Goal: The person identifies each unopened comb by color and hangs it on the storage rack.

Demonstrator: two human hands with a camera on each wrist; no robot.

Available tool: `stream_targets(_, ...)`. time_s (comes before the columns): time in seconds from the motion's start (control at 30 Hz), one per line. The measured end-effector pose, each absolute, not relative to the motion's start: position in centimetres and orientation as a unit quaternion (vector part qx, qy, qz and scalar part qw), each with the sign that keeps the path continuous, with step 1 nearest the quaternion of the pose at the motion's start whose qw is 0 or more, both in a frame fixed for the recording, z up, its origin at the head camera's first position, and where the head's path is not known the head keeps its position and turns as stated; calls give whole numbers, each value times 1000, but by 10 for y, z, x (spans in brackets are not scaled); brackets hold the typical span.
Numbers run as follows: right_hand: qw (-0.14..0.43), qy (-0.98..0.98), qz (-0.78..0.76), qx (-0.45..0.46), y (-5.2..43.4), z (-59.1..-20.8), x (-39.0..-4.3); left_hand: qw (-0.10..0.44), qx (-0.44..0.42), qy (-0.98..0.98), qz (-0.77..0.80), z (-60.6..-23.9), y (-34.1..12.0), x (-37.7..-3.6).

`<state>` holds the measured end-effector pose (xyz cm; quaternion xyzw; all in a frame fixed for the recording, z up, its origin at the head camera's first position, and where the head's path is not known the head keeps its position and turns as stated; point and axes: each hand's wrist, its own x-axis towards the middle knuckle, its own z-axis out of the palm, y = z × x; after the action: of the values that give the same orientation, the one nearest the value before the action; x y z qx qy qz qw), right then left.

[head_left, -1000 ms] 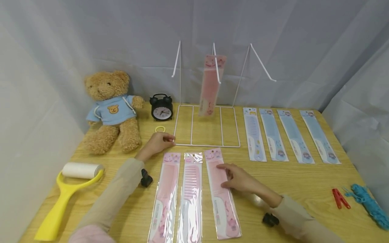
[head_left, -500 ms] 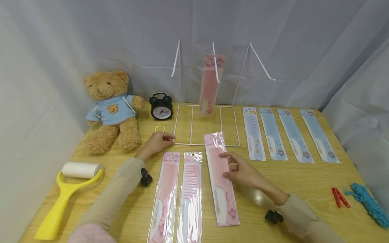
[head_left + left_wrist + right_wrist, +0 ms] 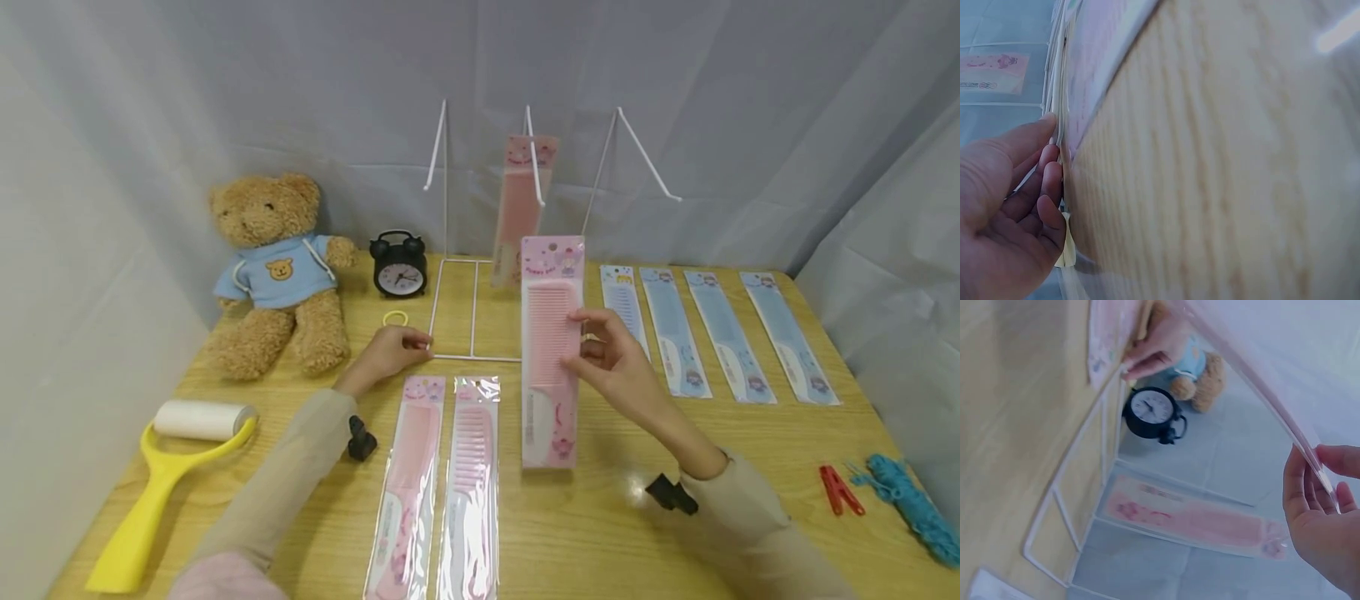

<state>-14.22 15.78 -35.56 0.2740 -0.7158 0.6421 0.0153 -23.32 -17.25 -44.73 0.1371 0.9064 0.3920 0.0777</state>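
My right hand pinches a packaged pink comb by its right edge, holding it upright above the table in front of the white wire display rack. In the right wrist view, the thumb and fingers grip the edge of the plastic sleeve. At the rack's front left corner, my left hand pinches the base wire between thumb and fingertips. Another packaged pink comb hangs from the rack's middle hook, partly covered by the held one. The two outer hooks carry nothing.
Two pink comb packs lie between the forearms. Several blue comb packs lie at right. A teddy bear, a black alarm clock and a yellow-handled roller stand or lie left. A red clip and blue cord lie far right.
My right hand has lifted the pink comb pack off the table, raising it forward and turning it upright toward the rack. My left hand has stayed at the rack's corner.
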Motion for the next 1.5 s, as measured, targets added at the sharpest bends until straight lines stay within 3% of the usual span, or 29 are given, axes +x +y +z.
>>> stream_targets(0.17, 52, -709, 639, 295, 153, -341, -149, 76, 139, 907, 390, -448, -173, -233)
stream_targets(0.53, 42, -724, 633, 272, 144, -328, -162, 75, 149, 907, 386, -446, -172, -233)
stream_targets(1.07, 36, -744, 627, 229, 131, -333, -202, 81, 148, 908, 384, -446, -173, -234)
stream_targets(1.5, 79, -738, 633, 222, 123, -341, -244, 82, 144, 909, 383, -448, -173, -236)
